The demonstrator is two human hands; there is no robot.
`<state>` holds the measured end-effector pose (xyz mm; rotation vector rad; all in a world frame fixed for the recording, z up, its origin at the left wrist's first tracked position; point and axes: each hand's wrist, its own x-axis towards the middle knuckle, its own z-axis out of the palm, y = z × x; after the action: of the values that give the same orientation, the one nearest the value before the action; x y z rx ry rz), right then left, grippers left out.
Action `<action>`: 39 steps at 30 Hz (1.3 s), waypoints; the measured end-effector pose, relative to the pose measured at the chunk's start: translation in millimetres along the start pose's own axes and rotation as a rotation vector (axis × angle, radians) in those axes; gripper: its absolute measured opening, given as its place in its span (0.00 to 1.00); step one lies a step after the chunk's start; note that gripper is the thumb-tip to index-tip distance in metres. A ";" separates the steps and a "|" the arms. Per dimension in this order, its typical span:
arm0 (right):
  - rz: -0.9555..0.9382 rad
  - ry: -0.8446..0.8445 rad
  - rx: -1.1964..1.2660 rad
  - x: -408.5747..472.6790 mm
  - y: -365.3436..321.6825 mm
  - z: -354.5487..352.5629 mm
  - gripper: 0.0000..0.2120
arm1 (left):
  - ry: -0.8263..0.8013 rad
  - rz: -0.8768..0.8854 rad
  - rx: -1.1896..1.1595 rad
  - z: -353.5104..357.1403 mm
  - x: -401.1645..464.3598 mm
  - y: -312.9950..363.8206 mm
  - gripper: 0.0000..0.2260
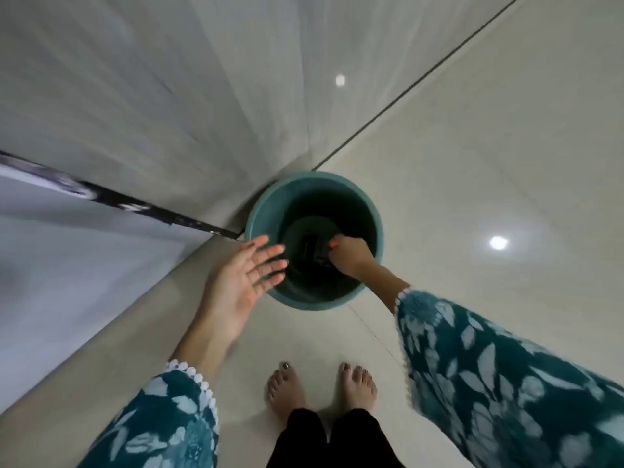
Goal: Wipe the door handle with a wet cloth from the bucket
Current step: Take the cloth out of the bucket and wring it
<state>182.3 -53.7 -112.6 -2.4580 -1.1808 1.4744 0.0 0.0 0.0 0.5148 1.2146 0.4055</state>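
Head cam, glossy tile floor (472, 163), teal bucket (256, 211) by wall, right hand (351, 256) gripping dark cloth (312, 253), left hand (243, 278) spread.

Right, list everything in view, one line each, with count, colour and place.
bucket: one, teal, on the floor at the foot of the wall
cloth: one, dark, inside the bucket, by the right hand
floor: pale glossy tiles, with two light reflections
wall: pale grey, upper left
left hand: open, palm showing, over the bucket's near rim
right hand: inside the bucket, closed on the cloth
feet: two, bare, bottom centre
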 end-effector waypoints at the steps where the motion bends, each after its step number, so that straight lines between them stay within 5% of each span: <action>1: -0.013 -0.052 -0.065 29.9 0.1 12.4 0.17 | -0.007 0.029 -0.012 -5.0 16.1 -5.8 0.10; 5: -0.014 -0.302 -0.320 107.2 2.4 53.9 0.18 | -0.073 0.096 -0.009 -30.6 59.7 -31.6 0.11; 14: -0.037 -0.415 -0.500 106.8 4.3 66.5 0.23 | 0.022 0.088 0.110 -40.9 60.6 -34.4 0.11; 23: -0.248 -0.322 -0.341 -80.2 -58.2 -36.9 0.14 | 0.160 0.052 0.110 -19.5 -69.5 18.7 0.09; 27: -0.494 -0.217 -0.199 -215.6 -99.4 -108.6 0.17 | 0.203 0.205 0.391 -2.0 -147.7 64.8 0.09; 32: -0.706 -0.125 -0.181 -374.4 -157.2 -179.7 0.23 | -0.017 0.273 0.768 18.2 -262.5 139.8 0.16; 35: -0.816 -0.041 -0.236 -437.0 -185.1 -199.8 0.23 | -0.020 0.326 0.742 26.2 -320.2 164.7 0.01; 39: -0.890 0.110 -0.113 -488.8 -211.7 -210.5 0.20 | 0.103 0.408 0.524 16.0 -389.3 178.8 0.05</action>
<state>94.7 -139.1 447.0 -1.6098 -1.9802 0.9942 -106.5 -72.2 408.9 1.2165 1.3167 0.4614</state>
